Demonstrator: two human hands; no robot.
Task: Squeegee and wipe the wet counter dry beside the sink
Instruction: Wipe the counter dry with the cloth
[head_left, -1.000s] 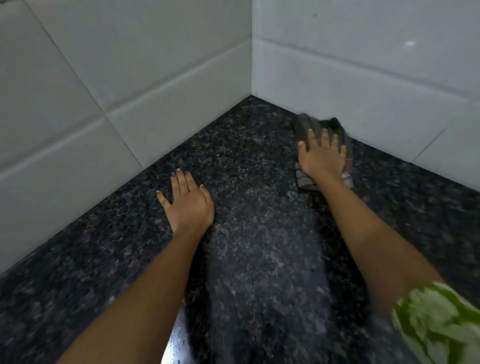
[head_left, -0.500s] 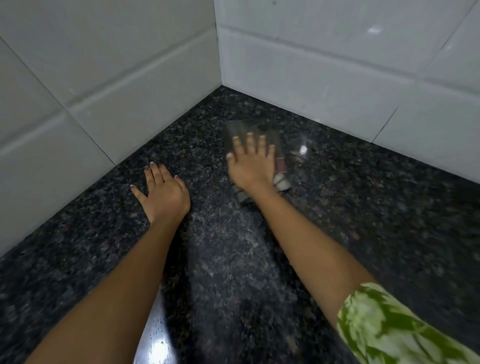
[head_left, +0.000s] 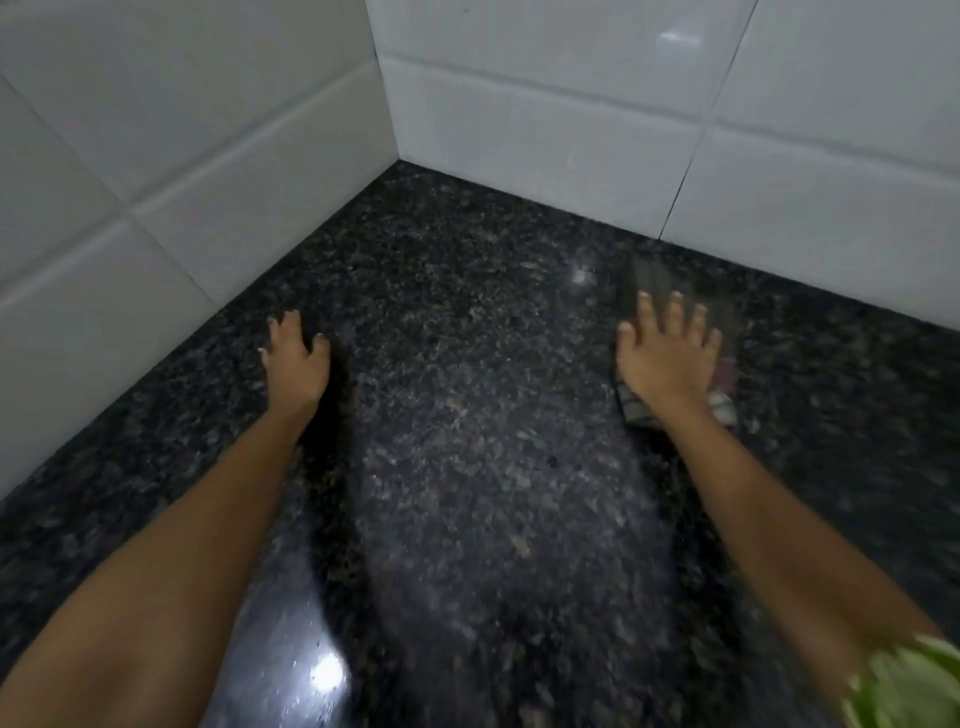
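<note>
A dark speckled granite counter fills the view, running into a corner of white tiled walls. My right hand lies flat with fingers spread on a dark folded cloth, pressing it onto the counter near the back wall. The cloth's striped end shows beside my wrist. My left hand rests on the counter near the left wall, fingers slightly curled, holding nothing. No squeegee or sink is in view.
White tiled walls meet at a corner behind the counter. A bright light reflection shines on the counter between my forearms. A green patterned sleeve shows at the bottom right.
My right hand has slid the cloth to the right along the back wall, away from my left hand. My left hand has curled its fingers a little and stayed in place.
</note>
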